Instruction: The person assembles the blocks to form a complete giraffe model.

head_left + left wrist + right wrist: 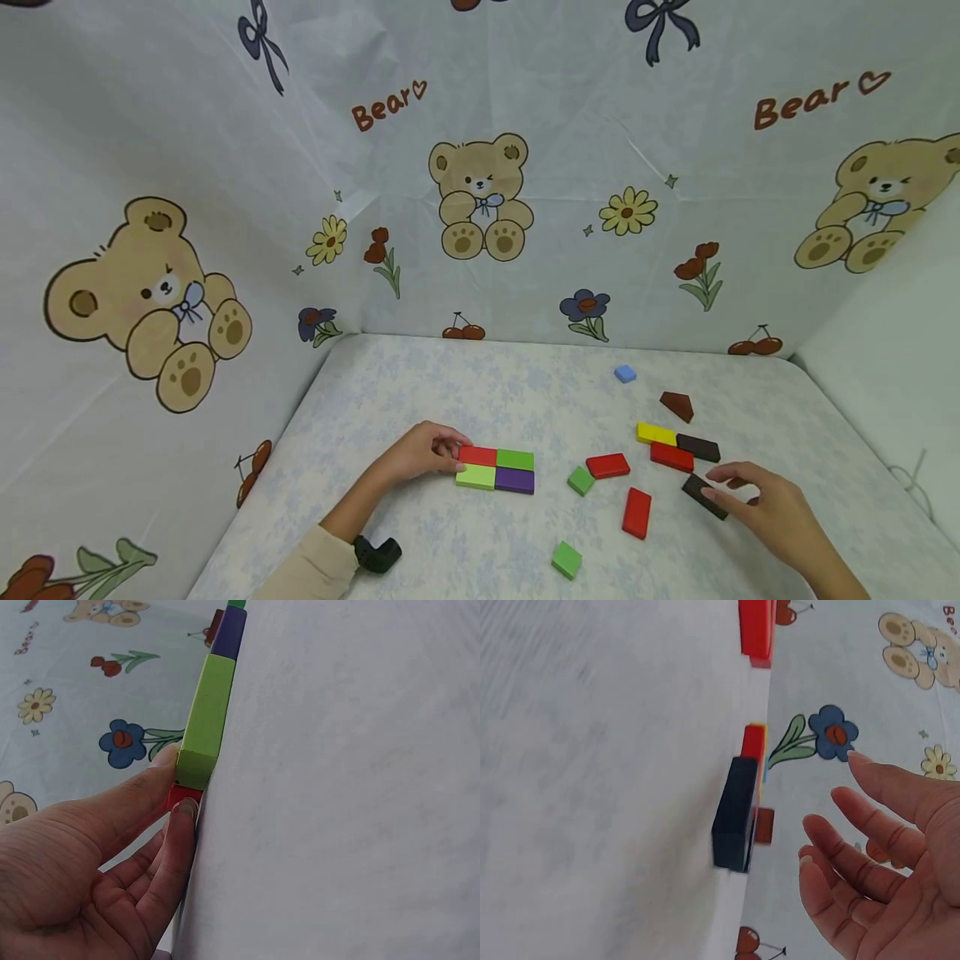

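Observation:
At the left, a red block (477, 456), a green block (516, 459), a light green block (476, 477) and a purple block (515, 481) lie together as a two-row rectangle. My left hand (423, 451) pinches the red block's left end, its fingertips also beside the light green block (206, 724) in the left wrist view. Over a black block (705, 497) hovers my right hand (772, 504), thumb and fingers spread. The right wrist view shows this hand (885, 862) apart from the black block (735, 814), holding nothing.
Beyond the right hand, a yellow block (656, 433), another black block (698, 447) and a red block (672, 457) touch. Two more red blocks (608, 466) and two green cubes (566, 560) lie mid-table. Farther back are a brown piece (678, 406) and a blue piece (625, 373).

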A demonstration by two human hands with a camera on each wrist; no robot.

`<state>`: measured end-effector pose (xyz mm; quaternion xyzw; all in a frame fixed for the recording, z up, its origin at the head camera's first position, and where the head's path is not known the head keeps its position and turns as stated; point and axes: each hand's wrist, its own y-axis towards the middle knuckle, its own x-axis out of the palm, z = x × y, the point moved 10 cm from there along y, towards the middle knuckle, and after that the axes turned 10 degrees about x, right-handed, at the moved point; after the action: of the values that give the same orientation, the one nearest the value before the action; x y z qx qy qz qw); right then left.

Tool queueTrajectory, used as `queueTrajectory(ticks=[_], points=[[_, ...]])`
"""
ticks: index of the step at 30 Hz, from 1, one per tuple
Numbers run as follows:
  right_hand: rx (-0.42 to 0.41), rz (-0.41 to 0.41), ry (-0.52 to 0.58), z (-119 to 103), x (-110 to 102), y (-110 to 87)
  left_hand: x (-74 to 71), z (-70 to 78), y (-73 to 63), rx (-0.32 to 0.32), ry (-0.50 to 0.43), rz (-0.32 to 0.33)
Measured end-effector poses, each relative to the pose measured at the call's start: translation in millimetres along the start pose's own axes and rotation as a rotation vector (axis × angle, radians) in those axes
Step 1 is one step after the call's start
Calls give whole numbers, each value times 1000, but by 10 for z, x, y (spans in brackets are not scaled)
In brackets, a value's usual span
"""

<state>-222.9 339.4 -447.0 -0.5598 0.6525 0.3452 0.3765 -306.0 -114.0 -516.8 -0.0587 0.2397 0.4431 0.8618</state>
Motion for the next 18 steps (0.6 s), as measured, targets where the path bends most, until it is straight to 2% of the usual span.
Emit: queueTrajectory(ticks=[5, 12, 18], points=[[43, -14, -19, 177, 34, 46, 2, -15, 4, -4, -3, -2], [96, -145, -28, 289, 192, 91, -3, -4, 1, -5, -4, 2], [105, -227, 26, 295, 322, 51, 1, 3, -2, -5, -3, 5]])
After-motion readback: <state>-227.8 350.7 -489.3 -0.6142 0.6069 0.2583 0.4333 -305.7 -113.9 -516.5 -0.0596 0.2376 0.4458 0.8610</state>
